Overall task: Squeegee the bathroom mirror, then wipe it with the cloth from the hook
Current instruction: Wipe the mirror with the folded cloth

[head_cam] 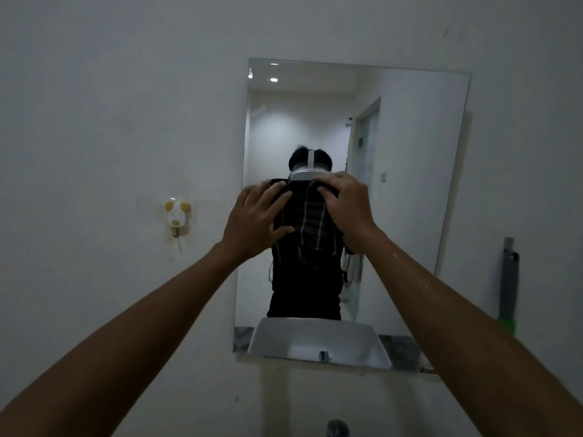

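A frameless rectangular mirror (410,171) hangs on the white wall ahead. A dark cloth (307,222) with pale stripes is spread against the glass at its middle. My left hand (255,220) grips the cloth's upper left corner, fingers over its edge. My right hand (348,203) holds the cloth's upper right part, fingers curled into the fabric. Both arms reach forward and up. The cloth hangs down below my hands. The mirror shows a person in dark clothes behind the cloth.
A small animal-shaped hook (178,216) is stuck on the wall left of the mirror, with nothing on it. A grey squeegee (508,285) with a green end leans upright at the mirror's right. A tap top (337,428) shows at the bottom edge.
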